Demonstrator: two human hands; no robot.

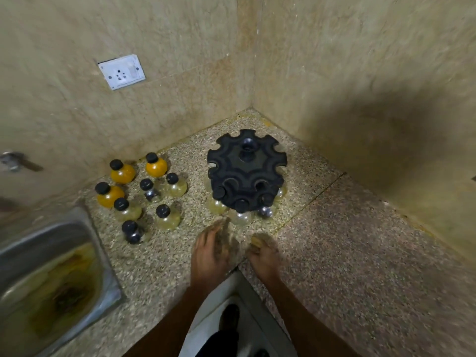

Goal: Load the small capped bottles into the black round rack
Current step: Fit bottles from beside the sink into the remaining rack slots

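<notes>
Two hands sit low over the speckled counter (347, 253), both blurry. The left hand (210, 256) has its fingers stretched forward and holds nothing. The right hand (262, 253) looks curled at the fingertips, but it is too blurry to tell if it is shut or holding something. Just past the fingers stands the black round rack (246, 171) in the corner of the walls. A few small capped bottles (240, 217) hang in its near slots, with clear or pale yellow insides. To the left, well apart from the rack, nine more bottles (144, 197) stand in a loose bunch; three are orange. A metal sink (46, 238) lies at the far left. A white wall socket (121, 72) is up on the wall.
</notes>
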